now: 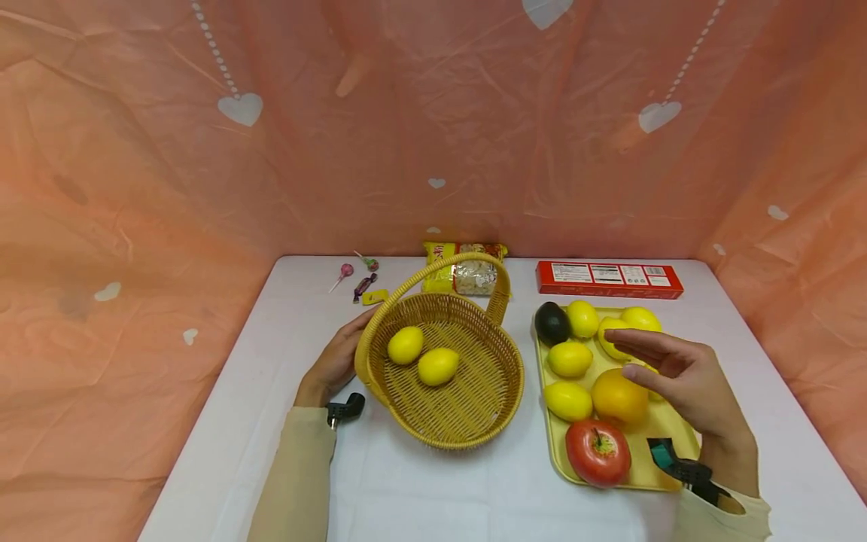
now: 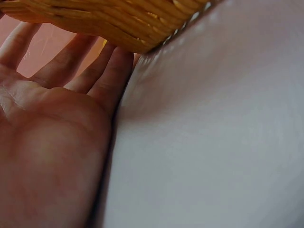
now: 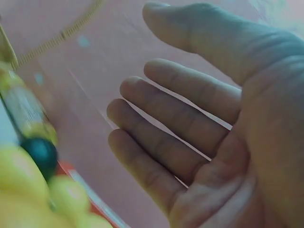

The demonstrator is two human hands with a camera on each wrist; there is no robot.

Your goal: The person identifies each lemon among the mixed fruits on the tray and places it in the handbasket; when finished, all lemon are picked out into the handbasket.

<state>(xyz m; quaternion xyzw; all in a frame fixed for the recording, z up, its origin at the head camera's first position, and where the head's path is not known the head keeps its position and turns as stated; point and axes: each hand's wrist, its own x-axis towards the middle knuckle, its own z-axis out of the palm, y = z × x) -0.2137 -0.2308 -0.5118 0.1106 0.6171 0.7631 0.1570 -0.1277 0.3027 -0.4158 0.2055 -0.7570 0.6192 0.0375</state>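
A yellow wicker basket [image 1: 433, 418] with a tall handle stands mid-table, holding a lemon [image 1: 406, 345] and a second lemon [image 1: 438, 366]. My left hand [image 1: 336, 357] rests against its left side, fingers extended; in the left wrist view the fingertips pass behind the wicker [image 2: 137, 28]. Over the right part of a yellow tray [image 1: 640, 463] hovers my right hand [image 1: 691, 380], fingers straight and thumb apart, nothing in it. Below and beside it lie an orange [image 1: 618, 399], a red apple [image 1: 598, 452], a dark avocado [image 1: 552, 324] and several lemons [image 1: 570, 359], some partly hidden by the hand.
Behind the basket lies a yellow snack bag [image 1: 440, 280]. A red box [image 1: 609, 279] is behind the tray. Lollipops [image 1: 346, 270] and a purple wrapped candy [image 1: 365, 287] lie at the back left. A pink curtain [image 1: 433, 135] hangs behind the table.
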